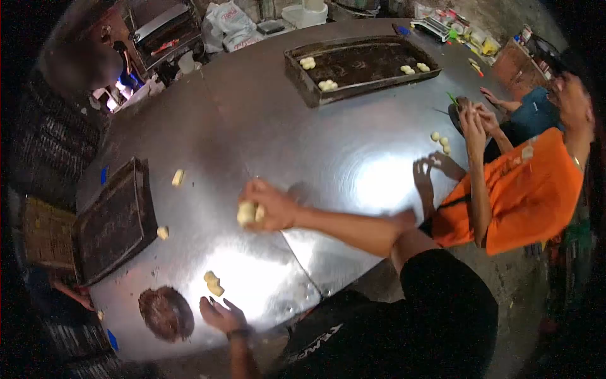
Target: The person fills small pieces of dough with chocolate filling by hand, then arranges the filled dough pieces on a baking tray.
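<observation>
Nearest to me, my left hand (221, 314) is hovering open, palm up, at the steel table (271, 132) edge, just beside a shaped dough piece (213, 283). My right hand (271, 205) is reaching out over the table, fingers clamped on a dough lump (246, 213). Opposite, a person in orange (524, 196) is working dough beside a baking tray (360, 66).

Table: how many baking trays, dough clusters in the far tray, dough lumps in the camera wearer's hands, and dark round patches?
Baking trays: 2, far tray and left tray
Dough clusters in the far tray: 4
Dough lump in the right hand: 1
Dark round patch: 1
Total: 8
</observation>
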The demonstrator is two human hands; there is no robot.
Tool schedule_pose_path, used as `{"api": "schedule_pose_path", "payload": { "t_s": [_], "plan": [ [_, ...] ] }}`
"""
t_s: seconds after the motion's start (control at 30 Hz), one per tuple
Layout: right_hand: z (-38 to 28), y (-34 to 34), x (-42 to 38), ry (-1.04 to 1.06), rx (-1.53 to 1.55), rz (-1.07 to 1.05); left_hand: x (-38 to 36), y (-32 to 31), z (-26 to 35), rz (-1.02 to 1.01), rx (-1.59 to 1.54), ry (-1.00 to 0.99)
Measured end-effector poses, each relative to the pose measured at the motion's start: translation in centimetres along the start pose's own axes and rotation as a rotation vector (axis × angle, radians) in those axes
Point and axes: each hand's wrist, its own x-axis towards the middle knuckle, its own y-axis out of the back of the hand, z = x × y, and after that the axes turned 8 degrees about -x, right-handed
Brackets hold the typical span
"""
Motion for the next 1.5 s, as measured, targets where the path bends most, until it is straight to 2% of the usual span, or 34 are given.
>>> {"api": "schedule_pose_path", "payload": {
  "t_s": [0.03, 0.07, 0.1, 0.13, 0.17, 0.2, 0.27, 0.3, 0.33, 0.37, 0.43, 0.47, 0.5, 0.53, 0.6, 0.63, 0.67, 0.73, 0.77, 0.8, 0.83, 0.9, 0.97, 1.0, 1.03, 1.07, 1.13, 1.23, 1.33, 1.43, 1.5],
  "plan": [
    [1.6, 4.2, 2.6, -0.020, -0.066, 0.082, 0.7, 0.5, 1.5, -0.006, -0.031, 0.040],
    [2.7, 9.3, 5.2, -0.017, -0.219, 0.160, 1.5, 0.5, 2.0, 0.088, 0.026, -0.167],
    [5.7, 13.4, 7.7, 0.064, -0.205, 0.271, 2.0, 0.2, 1.8, 0.177, 0.086, -0.368],
    [6.4, 18.0, 10.0, 0.031, -0.230, 0.366, 1.5, -0.3, 1.3, 0.082, 0.068, -0.242],
    [10.4, 21.0, 12.8, 0.142, -0.179, 0.507, 0.6, -0.6, 0.0, -0.014, 0.056, -0.113],
    [11.0, 24.6, 14.8, 0.112, -0.226, 0.622, -0.7, -1.5, -2.0, -0.035, 0.270, -0.069],
    [12.8, 30.5, 18.0, 0.397, -0.499, 1.023, 0.1, -1.1, -0.8, -0.093, 0.146, -0.181],
    [13.8, 32.6, 19.3, 0.533, -0.612, 1.235, 2.1, -0.1, 1.9, -0.108, 0.243, -0.250],
    [16.2, 34.5, 20.2, 0.512, -0.672, 1.277, 4.1, 1.0, 4.6, -0.118, 0.339, -0.321],
    [18.9, 35.6, 20.8, 0.487, -0.730, 1.317, 4.3, 0.6, 4.9, -0.124, 0.323, -0.251],
    [24.0, 35.5, 21.6, 0.296, -0.777, 1.441, 3.9, 0.4, 4.6, -0.135, 0.292, -0.113],
    [31.5, 36.0, 22.1, 0.052, -0.948, 1.320, 4.0, 0.7, 4.6, -0.189, 0.261, -0.016],
    [40.2, 35.5, 21.5, -0.186, -1.115, 1.169, 4.2, 0.4, 5.0, -0.183, 0.252, -0.005],
    [45.9, 33.7, 19.0, -0.308, -1.220, 1.050, 4.4, 0.2, 5.4, -0.182, 0.241, 0.008],
    [48.0, 31.5, 17.2, -0.521, -1.078, 0.767, 4.4, 0.1, 5.9, -0.183, 0.220, 0.043],
    [48.4, 31.1, 16.6, -0.606, -0.832, 0.607, 4.2, 0.3, 5.5, -0.216, 0.238, 0.063],
    [47.0, 30.5, 16.3, -0.678, -0.584, 0.446, 4.0, 0.4, 4.9, -0.244, 0.257, 0.086],
    [40.3, 26.4, 16.1, -0.601, -0.319, 0.408, 3.9, 0.9, 4.4, -0.314, 0.186, 0.184],
    [37.6, 24.0, 15.8, -0.591, -0.164, 0.385, 4.2, 0.7, 4.6, -0.316, 0.177, 0.163],
    [35.8, 21.2, 14.4, -0.338, 0.171, 0.289, 4.5, 0.9, 4.8, -0.319, 0.169, 0.138],
    [31.1, 19.3, 14.2, -0.553, 0.121, 0.048, 4.4, 1.4, 4.6, -0.314, 0.160, 0.113],
    [25.5, 14.3, 13.9, -0.499, 0.223, -0.215, 3.9, 0.7, 4.5, -0.199, 0.057, 0.148],
    [21.7, 10.0, 14.4, -0.371, 0.291, -0.269, 2.6, 0.6, 1.9, -0.206, 0.041, 0.127],
    [19.4, 7.2, 14.8, -0.296, 0.336, -0.311, 2.5, 0.5, 2.2, -0.184, -0.060, 0.243],
    [17.3, 4.6, 15.3, -0.306, 0.351, -0.355, 2.1, 0.5, 1.9, -0.135, -0.079, 0.238],
    [15.9, 2.6, 16.0, -0.316, 0.354, -0.396, 3.1, 0.9, 3.4, -0.150, 0.027, 0.269],
    [14.7, -2.3, 17.8, -0.292, 0.356, -0.430, 3.2, 0.9, 3.7, -0.107, -0.020, 0.321],
    [13.1, -9.8, 20.2, -0.086, -0.119, -0.382, 3.8, 1.8, 3.9, -0.121, -0.032, 0.333],
    [16.6, -19.7, 23.4, -0.103, -0.431, -0.254, 3.8, 1.9, 3.4, -0.124, -0.089, 0.343],
    [11.4, -22.2, 25.8, -0.190, -0.601, -0.213, 3.7, 2.4, 2.9, -0.129, -0.098, 0.380],
    [8.5, -23.4, 26.3, -0.152, -0.614, -0.193, 3.9, 2.6, 2.5, -0.121, -0.173, 0.402]
  ]
}}
